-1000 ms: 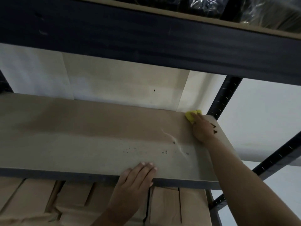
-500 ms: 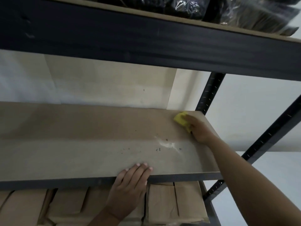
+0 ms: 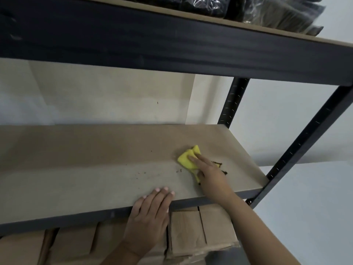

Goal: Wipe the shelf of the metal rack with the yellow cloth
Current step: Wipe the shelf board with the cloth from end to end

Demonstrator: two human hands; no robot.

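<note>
The brown shelf board [image 3: 91, 169] of the dark metal rack runs across the middle of the view. A crumpled yellow cloth [image 3: 188, 159] lies on its right part. My right hand [image 3: 209, 174] presses the cloth down with straight fingers laid over it. Dark crumbs [image 3: 216, 163] sit just right of that hand, and a few specks lie left of the cloth. My left hand [image 3: 150, 215] rests flat over the shelf's front edge, fingertips on the board.
The upper shelf beam [image 3: 172, 44] hangs low overhead, with plastic-wrapped dark packs [image 3: 267, 10] on top. Perforated black uprights [image 3: 234, 104] stand at the right end. Brown cardboard packs [image 3: 191, 232] fill the level below. A pale wall lies behind.
My right hand has dragged the yellow cloth from the shelf's far right corner toward me and to the left, over the pale smear. The left hand has stayed on the front edge.
</note>
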